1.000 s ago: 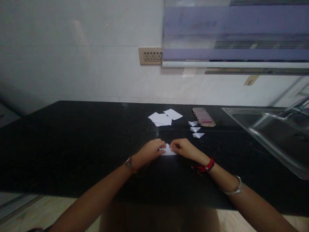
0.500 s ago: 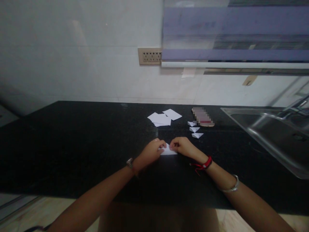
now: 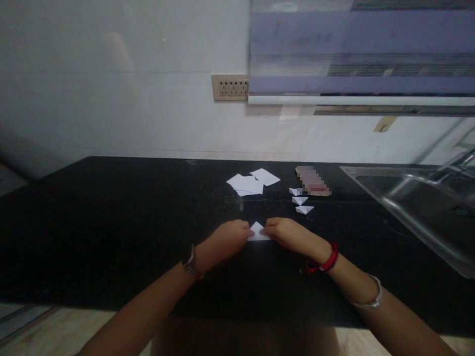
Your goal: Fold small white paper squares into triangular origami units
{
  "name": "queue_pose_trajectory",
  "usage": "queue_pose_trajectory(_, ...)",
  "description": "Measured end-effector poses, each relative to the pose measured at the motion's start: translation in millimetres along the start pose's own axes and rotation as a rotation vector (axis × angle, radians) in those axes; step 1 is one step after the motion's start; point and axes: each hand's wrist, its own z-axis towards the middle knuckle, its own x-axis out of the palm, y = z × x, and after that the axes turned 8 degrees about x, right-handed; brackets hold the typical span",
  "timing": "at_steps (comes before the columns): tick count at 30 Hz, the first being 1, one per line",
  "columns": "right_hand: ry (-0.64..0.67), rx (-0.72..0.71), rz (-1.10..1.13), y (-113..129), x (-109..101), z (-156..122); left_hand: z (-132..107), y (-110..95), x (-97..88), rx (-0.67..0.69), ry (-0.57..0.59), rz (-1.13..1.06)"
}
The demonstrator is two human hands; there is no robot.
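Note:
A small white sheet of paper (image 3: 257,232), folded to a triangle with its point away from me, lies on the black countertop. My left hand (image 3: 232,236) pinches its left corner, fingers curled and thumb on top. At the right corner, my right hand (image 3: 284,231) grips the same paper between thumb and fingers. Beyond my hands lies a loose pile of flat white paper pieces (image 3: 249,184). To the right of the pile, three small folded paper pieces (image 3: 304,209) sit in a short column.
A phone-shaped object (image 3: 313,181), blurred out, lies behind the folded pieces. A metal sink (image 3: 415,217) is set into the counter (image 3: 111,222) on the right. The tiled wall carries a socket panel (image 3: 232,88) and a purple-striped blind (image 3: 297,49).
Both hands have moved slightly apart, toward the paper's two side corners. More of the triangle's middle and its top point now shows between them.

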Motion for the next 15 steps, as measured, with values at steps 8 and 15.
queue_pose_trajectory(8,0.038,-0.064,-0.039,-1,-6,-2,-1,0,-10.6,0.065,0.005,-0.012)
queue_pose_trajectory(15,0.046,-0.063,-0.044,-5,-5,-2,-2,-1,-14.9,0.08,0.006,0.011)
